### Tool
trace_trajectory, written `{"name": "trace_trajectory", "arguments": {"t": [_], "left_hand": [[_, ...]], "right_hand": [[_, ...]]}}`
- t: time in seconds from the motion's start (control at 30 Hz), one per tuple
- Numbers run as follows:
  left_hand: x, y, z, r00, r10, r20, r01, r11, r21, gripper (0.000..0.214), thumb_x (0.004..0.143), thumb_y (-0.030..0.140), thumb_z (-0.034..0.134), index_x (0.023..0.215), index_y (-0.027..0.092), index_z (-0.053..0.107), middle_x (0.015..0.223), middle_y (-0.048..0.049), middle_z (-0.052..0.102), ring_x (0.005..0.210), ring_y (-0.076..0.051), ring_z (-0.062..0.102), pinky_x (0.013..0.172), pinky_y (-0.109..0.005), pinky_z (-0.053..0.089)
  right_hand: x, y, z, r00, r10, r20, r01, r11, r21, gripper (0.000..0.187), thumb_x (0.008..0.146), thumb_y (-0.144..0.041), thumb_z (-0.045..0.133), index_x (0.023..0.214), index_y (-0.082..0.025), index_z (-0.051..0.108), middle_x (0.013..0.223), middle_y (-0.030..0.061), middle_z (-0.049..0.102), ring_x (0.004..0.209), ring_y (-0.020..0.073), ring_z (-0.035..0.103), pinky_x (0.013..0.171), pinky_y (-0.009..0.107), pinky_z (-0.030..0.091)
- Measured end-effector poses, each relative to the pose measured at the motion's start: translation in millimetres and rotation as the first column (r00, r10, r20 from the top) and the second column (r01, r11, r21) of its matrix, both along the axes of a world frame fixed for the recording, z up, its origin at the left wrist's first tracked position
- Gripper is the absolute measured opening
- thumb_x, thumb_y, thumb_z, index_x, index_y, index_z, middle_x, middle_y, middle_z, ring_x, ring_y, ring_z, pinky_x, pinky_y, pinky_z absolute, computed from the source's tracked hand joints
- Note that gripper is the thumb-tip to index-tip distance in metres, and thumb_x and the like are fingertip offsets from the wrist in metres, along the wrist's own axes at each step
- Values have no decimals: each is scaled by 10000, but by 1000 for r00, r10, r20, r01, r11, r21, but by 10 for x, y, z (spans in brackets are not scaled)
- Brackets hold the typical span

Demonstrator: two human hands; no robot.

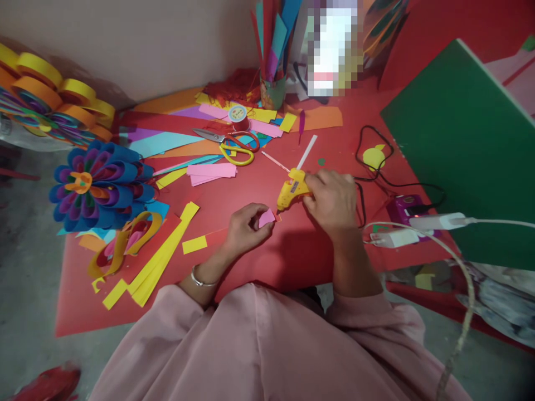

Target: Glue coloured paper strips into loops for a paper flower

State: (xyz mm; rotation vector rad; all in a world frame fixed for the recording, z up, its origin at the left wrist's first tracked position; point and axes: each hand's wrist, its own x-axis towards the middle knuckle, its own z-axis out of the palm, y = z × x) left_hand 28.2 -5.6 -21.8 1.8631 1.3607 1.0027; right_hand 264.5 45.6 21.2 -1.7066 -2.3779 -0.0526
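The glue gun point(290, 192) and thread spool point(238, 115) carry markings too small to read.

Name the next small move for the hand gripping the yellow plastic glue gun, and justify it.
Probably the right hand should squeeze a small dab from the yellow plastic glue gun onto the end of the small pink paper piece: the nozzle points down close beside that end, and the left hand pinches the piece. Whether nozzle and paper touch is unclear.
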Motion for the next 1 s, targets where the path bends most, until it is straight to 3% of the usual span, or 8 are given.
{"name": "trace_trajectory", "arguments": {"t": [1.0], "left_hand": [[-4, -7, -2, 1000, 14, -5, -14, 999, -37, 227, 812, 301, 744, 1001, 181, 711, 720, 33, 640, 548, -67, 491, 558, -213, 412]], "right_hand": [[-22, -2, 6, 999, -28, -27, 29, 999, 18, 367, 929, -228, 610, 1293, -216, 654, 1043, 107, 675, 1007, 296, 546, 773, 394, 275]]}}
